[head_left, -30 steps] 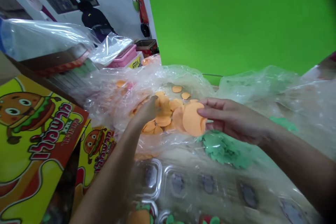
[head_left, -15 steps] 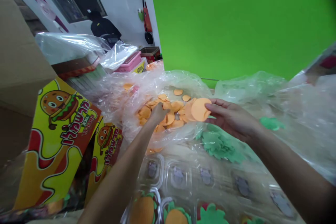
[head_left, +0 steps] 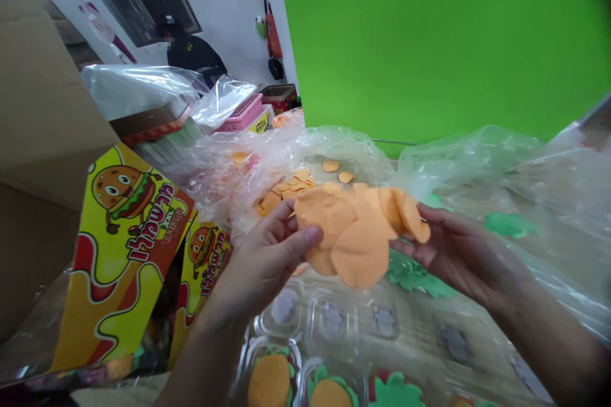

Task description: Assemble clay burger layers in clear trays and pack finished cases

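1. The fan of orange foam discs (head_left: 356,235) hangs between the 2 hands, above the clear plastic trays (head_left: 329,324). Its long axis goes from left to right.
2. The left hand (head_left: 265,261) pinches the left end of the fan: the thumb presses on the front, and the fingers stay behind it.
3. The right hand (head_left: 458,257) is spread with the palm up, and the right end of the fan rests on its fingers. Both hands touch the fan, so neither is clearly nearer.
4. The discs overlap, so I cannot count them exactly; I think there are about 6.
5. 2 loose discs (head_left: 338,172) lie on the clear plastic bag (head_left: 377,162), beside a pile of more discs (head_left: 286,191).
6. 2 burger-printed boxes (head_left: 128,254) stand at the left, and 2 foam burgers (head_left: 270,381) sit in the trays.
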`<state>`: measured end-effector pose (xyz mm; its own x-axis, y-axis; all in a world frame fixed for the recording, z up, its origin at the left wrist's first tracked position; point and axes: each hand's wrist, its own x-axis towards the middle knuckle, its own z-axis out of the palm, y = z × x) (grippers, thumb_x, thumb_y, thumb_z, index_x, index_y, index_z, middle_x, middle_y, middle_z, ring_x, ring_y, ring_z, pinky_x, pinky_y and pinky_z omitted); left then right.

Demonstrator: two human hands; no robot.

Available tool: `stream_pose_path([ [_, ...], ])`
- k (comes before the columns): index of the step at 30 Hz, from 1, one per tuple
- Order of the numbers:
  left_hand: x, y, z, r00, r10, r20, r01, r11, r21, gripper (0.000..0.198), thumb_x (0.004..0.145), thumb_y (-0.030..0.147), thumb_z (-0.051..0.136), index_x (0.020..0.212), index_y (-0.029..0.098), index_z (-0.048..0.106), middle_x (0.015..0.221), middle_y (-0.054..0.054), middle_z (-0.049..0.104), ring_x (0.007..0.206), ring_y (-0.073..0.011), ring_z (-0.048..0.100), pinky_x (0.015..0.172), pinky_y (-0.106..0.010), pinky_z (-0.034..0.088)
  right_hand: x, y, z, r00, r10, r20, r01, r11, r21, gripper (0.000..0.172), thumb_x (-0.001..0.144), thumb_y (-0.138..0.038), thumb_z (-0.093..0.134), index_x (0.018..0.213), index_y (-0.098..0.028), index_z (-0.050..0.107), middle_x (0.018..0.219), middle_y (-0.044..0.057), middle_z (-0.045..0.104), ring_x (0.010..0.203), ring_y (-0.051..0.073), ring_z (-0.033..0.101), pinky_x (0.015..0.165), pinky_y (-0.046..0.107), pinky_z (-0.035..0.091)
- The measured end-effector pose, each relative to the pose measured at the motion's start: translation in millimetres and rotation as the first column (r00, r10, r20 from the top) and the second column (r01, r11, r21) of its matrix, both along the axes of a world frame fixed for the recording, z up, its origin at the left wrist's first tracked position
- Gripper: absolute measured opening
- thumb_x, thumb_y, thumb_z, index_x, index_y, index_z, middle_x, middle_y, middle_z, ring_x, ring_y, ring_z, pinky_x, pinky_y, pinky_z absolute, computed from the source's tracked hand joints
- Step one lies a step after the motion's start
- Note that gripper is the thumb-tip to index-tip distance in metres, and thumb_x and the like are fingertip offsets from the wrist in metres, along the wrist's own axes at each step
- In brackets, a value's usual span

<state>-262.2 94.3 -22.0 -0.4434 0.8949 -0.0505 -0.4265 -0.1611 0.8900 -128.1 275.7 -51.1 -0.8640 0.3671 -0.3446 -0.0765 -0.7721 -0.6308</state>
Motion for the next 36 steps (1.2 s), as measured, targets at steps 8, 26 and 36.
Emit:
stream_pose_path([
  [8,14,-6,10.7,1.0,-0.017,-0.011,0.017,0.999,0.042,0.029,0.079,0.013,0.054,0.106,0.021,0.052,0.101,-0.005,0.064,0.097,-0.0177,0.059,0.082,-0.027,0.048,46,-21,5.4,0.998,0.046,0.046,-0.047,0.999,0.019,0.022,0.082,-0.024,0.046,0.102,-0.025,0.056,0.112,0.003,0.059,0.096,0.02,0.059,0.078,0.033,0.053],
  [26,91,-38,-19.4,0.622,0.272,-0.735,-0.504,0.857,-0.109,0.045,0.073,0.019,0.061,0.114,0.034,0.05,0.119,-0.002,0.053,0.11,-0.0227,0.047,0.092,-0.037,0.038,48,-108,9.0,0.963,0.172,-0.209,-0.228,0.932,-0.283,0.073,0.078,-0.068,0.017,0.107,-0.014,0.058,0.104,0.013,0.063,0.104,0.025,0.054,0.09,0.042,0.039],
  [36,133,-65,-10.3,0.279,0.057,-0.959,-0.1,0.995,0.03,0.04,0.069,0.014,0.064,0.106,0.029,0.059,0.113,-0.003,0.061,0.106,-0.0207,0.053,0.092,-0.03,0.039,106,-129,19.4,0.985,0.161,-0.069,-0.161,0.987,0.003,0.063,0.078,-0.068,0.019,0.117,-0.03,0.051,0.107,0.006,0.063,0.108,0.022,0.052,0.088,0.037,0.042],
])
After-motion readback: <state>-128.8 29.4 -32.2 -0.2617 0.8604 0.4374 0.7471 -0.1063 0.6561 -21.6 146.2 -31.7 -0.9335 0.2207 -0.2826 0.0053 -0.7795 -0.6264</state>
